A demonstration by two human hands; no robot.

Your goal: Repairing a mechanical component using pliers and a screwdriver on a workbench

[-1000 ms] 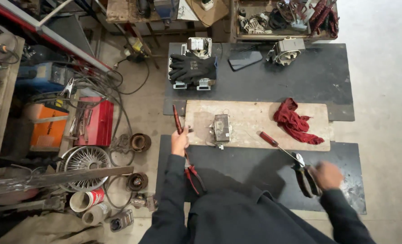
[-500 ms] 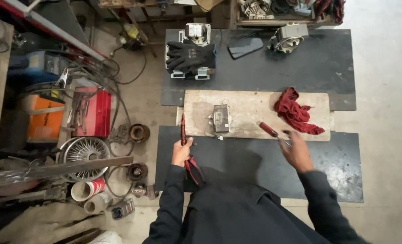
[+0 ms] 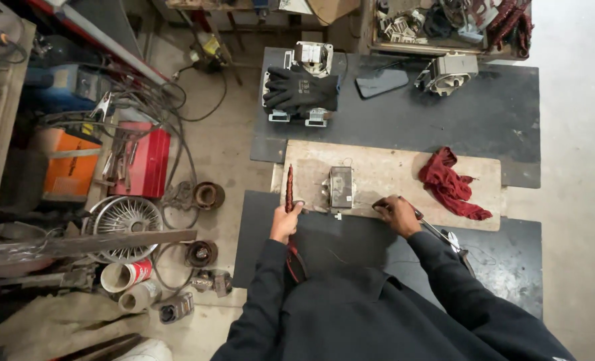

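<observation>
My left hand [image 3: 285, 221] grips a long red-handled plier-like tool [image 3: 288, 182] that stands along the left edge of a wooden board [image 3: 391, 167]. A small grey metal device [image 3: 341, 187] lies on the board between my hands. My right hand [image 3: 397, 214] is closed over the red handle of a screwdriver [image 3: 433, 230] at the board's front edge, just right of the device. The screwdriver's metal shaft runs out to the right over the black mat [image 3: 511, 261].
A red rag [image 3: 452, 184] lies on the board's right end. Black gloves [image 3: 301, 90] rest on a metal part on the far mat, beside a grey motor housing [image 3: 448, 72]. A red toolbox [image 3: 147, 160], an orange box [image 3: 67, 164], a fan grille [image 3: 127, 217] and cables crowd the floor at left.
My right hand has moved left from the tools on the mat to the screwdriver and closed on it near the device. My left hand stays on the red-handled tool.
</observation>
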